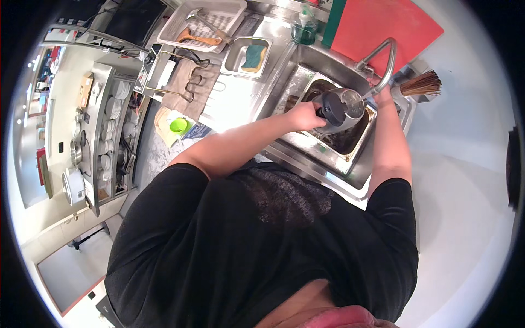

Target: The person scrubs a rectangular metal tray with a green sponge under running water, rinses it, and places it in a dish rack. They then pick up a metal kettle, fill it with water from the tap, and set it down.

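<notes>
My left hand [307, 116] grips the black handle of a metal jug [343, 126], which is tilted in the sink under the faucet spout [387, 78]. Water runs from the spout into its open mouth, and a dark lid part [333, 108] stands at the handle side. My right hand [382, 93] is behind the spout at the faucet's base, its fingers partly hidden, so its grip cannot be told. Below the jug, a rectangular steel pan [353, 151] with dark, dirty residue lies in the sink basin [371, 164].
A soap dispenser bottle [304, 30] and a red cutting board [381, 28] stand behind the sink. To its right is a bundle of thin brown sticks [422, 85]. Leftward are a small steel pan [229, 61] with a sponge [254, 57] and a plastic basket [166, 35] holding utensils.
</notes>
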### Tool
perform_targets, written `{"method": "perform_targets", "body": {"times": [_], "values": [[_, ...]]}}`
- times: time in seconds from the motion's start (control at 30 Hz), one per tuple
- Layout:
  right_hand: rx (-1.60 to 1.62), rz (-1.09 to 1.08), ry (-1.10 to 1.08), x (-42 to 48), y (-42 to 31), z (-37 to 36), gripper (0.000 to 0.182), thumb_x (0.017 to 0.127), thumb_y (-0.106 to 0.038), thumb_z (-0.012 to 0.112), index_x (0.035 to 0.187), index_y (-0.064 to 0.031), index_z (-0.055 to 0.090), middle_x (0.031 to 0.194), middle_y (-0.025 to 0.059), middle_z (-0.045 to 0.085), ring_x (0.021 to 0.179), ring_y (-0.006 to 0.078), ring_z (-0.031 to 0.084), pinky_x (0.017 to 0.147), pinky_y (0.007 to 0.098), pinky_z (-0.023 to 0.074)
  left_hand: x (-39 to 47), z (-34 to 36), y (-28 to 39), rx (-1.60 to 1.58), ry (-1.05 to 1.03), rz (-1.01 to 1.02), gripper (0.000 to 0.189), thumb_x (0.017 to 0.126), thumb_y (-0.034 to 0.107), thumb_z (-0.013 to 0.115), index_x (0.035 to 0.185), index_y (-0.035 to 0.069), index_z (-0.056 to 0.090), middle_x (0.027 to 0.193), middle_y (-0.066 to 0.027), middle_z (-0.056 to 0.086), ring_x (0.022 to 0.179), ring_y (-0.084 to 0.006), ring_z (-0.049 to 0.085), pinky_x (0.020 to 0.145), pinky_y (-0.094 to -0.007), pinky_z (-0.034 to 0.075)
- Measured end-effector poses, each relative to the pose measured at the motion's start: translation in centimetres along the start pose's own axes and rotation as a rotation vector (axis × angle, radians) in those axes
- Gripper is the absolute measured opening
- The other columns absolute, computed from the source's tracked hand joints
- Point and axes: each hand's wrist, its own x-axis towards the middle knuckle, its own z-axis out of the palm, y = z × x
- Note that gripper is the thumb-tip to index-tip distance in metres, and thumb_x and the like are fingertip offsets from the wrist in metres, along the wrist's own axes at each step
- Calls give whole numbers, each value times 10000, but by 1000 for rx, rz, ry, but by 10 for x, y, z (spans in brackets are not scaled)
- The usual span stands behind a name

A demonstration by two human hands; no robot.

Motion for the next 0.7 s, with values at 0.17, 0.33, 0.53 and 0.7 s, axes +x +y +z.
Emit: {"method": "perform_targets", "body": {"times": [0.17, 0.33, 0.53, 0.7], "values": [[66, -195, 49, -6, -34, -5, 281, 931, -175, 671, 1157, -9, 704, 866, 30, 673, 747, 148, 614, 691, 296, 484, -15, -8, 13, -83, -19, 0, 539, 740, 381, 770, 1141, 26, 712, 940, -220, 740, 904, -344, 726, 851, -412, 553], [220, -278, 117, -49, -66, 28, 306, 989, -172, 602, 1249, -23, 665, 973, 49, 685, 897, 171, 651, 804, 305, 512, -44, -19, -3, -122, 36, 78, 529, 745, 360, 791, 1160, 41, 714, 970, -203, 746, 925, -333, 725, 876, -401, 548], [210, -481, 412, -147, -9, 6, 343, 994, -229, 570, 1278, -61, 665, 1249, 87, 670, 1145, 220, 611, 966, 385, 465, -115, -60, -36, -339, 9, 313, 381, 781, 230, 788, 1065, -7, 696, 942, -178, 731, 874, -269, 700, 831, -389, 523], [430, -231, 534, -282, 40, 124, 144, 934, -194, 640, 1050, -116, 676, 864, -32, 547, 755, 92, 459, 710, 278, 380, -242, -107, -81, -306, 96, 101, 395, 807, 114, 790, 1149, -32, 655, 991, -169, 730, 937, -256, 688, 848, -380, 525]]}}
